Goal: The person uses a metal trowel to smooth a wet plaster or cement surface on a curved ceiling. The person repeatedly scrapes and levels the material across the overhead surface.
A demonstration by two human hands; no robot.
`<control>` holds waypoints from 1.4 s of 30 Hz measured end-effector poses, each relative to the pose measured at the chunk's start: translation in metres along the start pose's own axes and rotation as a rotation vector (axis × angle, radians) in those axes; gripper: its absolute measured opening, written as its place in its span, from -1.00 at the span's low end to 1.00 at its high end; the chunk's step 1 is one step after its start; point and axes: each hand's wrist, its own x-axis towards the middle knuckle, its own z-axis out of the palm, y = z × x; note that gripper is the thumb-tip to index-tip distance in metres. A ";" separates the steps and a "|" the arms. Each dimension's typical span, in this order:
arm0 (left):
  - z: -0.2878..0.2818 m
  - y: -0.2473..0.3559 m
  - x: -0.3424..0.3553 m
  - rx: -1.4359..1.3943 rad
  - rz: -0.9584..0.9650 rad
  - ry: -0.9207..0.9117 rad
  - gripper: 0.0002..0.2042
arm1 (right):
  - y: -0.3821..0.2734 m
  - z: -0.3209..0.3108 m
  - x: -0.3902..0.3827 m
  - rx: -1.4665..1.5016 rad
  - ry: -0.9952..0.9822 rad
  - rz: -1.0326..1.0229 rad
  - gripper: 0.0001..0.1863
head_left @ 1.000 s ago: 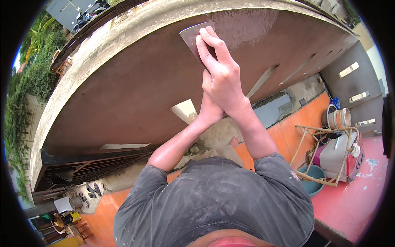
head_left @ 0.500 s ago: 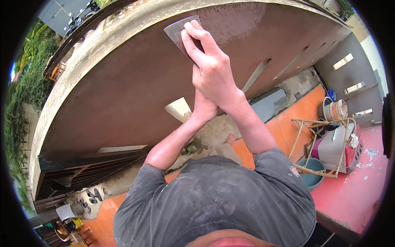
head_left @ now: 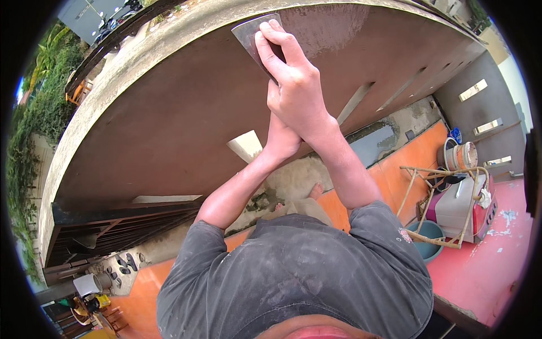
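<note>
We find the right hand [head_left: 296, 85] gripping the scraper [head_left: 246, 34], just beyond it and apparently against the wall [head_left: 169, 113], barely shifted, suggesting the same area remains under work; the left hand's [head_left: 282, 134] hidden grip we cannot determine.

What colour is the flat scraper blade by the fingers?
The scraper blade is dull grey; the head view shows it best.

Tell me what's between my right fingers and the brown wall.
In the head view, the scraper lies between the fingers of your right hand and the brown wall. Whether it touches the wall, I can't tell.
</note>
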 end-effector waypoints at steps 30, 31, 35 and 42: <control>0.020 0.009 0.012 0.053 0.001 0.044 -0.61 | 0.025 -0.013 -0.001 0.009 0.021 0.047 -0.36; 0.029 0.005 0.010 0.103 0.124 0.153 -0.64 | 0.025 -0.012 -0.013 0.004 0.001 0.054 -0.36; 0.010 -0.001 0.023 -0.051 -0.180 -0.108 -0.53 | 0.032 -0.013 -0.001 0.037 0.084 0.063 -0.36; 0.033 -0.005 0.026 -0.062 -0.055 0.084 -0.70 | 0.043 -0.017 -0.008 0.036 0.072 0.041 -0.36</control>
